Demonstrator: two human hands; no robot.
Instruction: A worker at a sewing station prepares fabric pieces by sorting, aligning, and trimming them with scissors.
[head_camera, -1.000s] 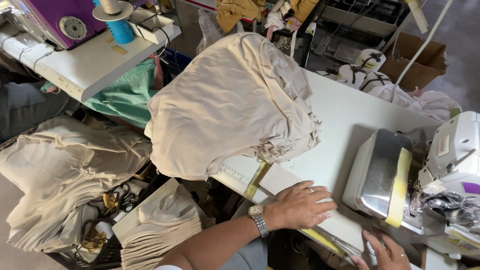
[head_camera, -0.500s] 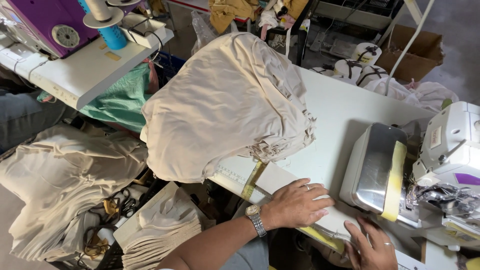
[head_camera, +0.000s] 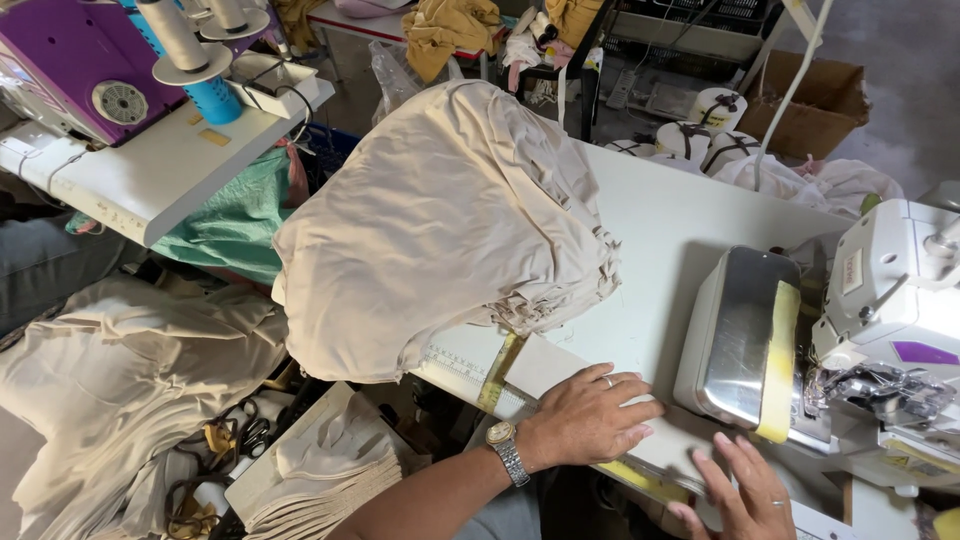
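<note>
Head view, looking down on a white table (head_camera: 690, 215). Left hand (head_camera: 585, 420) is laid flat, palm down, fingers spread, on a pale cloth piece (head_camera: 545, 365) near the table's front edge; nothing is gripped. A ring is seen on one finger, a metal watch (head_camera: 505, 450) on the wrist. The cloth piece is pressed flat under the hand, just beside a yellow tape strip (head_camera: 500, 370) that crosses a printed ruler (head_camera: 455, 365) along the edge.

Right hand (head_camera: 745, 490) is seen at the lower frame edge, open, fingers extended and flat against the table front, just below the machine's metal plate (head_camera: 740, 340). Nothing is held by it; a ring is worn.

A sewing machine (head_camera: 890, 320) is set at the right of the table, with a yellow strip (head_camera: 778, 360) down the plate's right side. A large heap of beige fabric (head_camera: 440, 230) is piled on the table's left end, overhanging the edge and touching the cloth piece's far side.

Below the table, more beige fabric (head_camera: 120, 380) is heaped on the left, and a stack of folded pieces (head_camera: 320, 475) is noted lower centre. A purple machine (head_camera: 70, 60) with thread cones (head_camera: 175, 35) is seen upper left. Rolls of tape (head_camera: 715, 110) are noted at the table's far end.
</note>
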